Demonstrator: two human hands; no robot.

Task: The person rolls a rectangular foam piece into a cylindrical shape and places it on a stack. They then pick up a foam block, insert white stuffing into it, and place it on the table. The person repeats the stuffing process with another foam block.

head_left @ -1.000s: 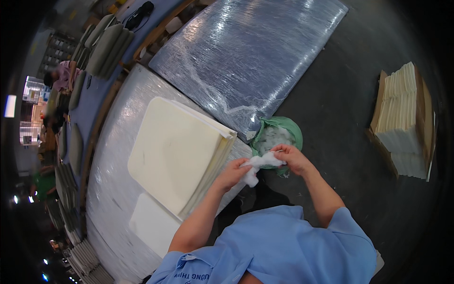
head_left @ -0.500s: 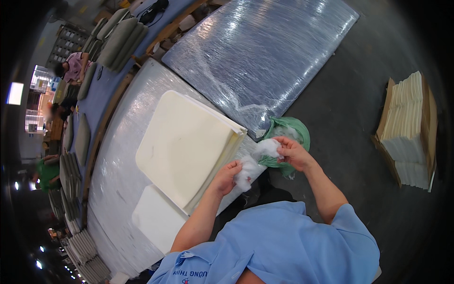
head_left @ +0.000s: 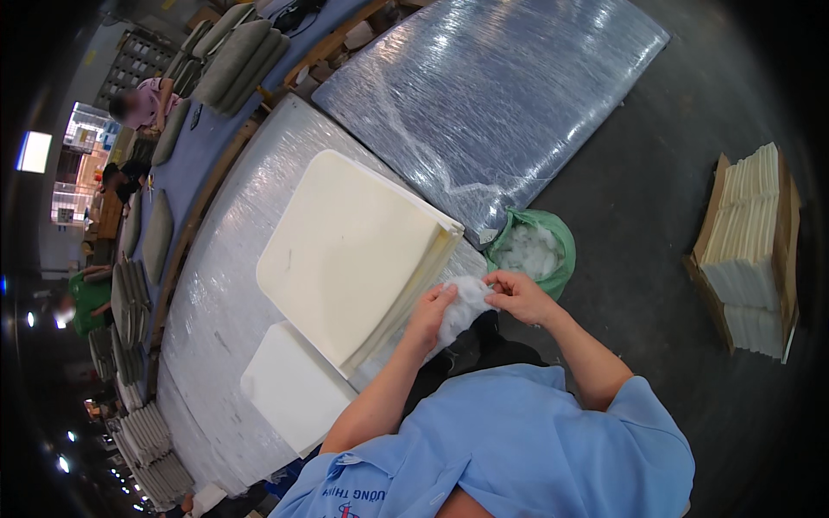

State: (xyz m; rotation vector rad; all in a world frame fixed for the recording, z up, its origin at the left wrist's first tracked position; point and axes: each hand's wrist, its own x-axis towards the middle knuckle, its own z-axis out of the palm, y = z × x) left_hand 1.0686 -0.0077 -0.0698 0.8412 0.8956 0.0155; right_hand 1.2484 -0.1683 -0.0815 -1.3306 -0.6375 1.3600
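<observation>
Between my two hands is a tuft of white fibre stuffing (head_left: 466, 304). My left hand (head_left: 430, 312) grips its left side, fingers closed into the fluff. With thumb and fingertips my right hand (head_left: 516, 298) pinches its right edge. Just beyond the right hand, a green plastic bag (head_left: 566, 259) stands with its mouth spread, more white stuffing (head_left: 528, 250) showing inside. Left of my hands lies a stack of cream foam sheets (head_left: 345, 250) with rounded corners, on a plastic-wrapped table surface (head_left: 216, 259).
A smaller white foam stack (head_left: 298, 388) lies nearer me. Ahead is a large blue plastic-wrapped slab (head_left: 484, 104). At right, a cardboard box (head_left: 790, 250) holds cream sheets (head_left: 741, 233) on the dark floor. Co-workers and grey cushions (head_left: 237, 69) line a long blue table at left.
My right hand has come away from the green bag, toward my left hand. The two separate tufts are now together as one, and the bag's mouth shows more openly.
</observation>
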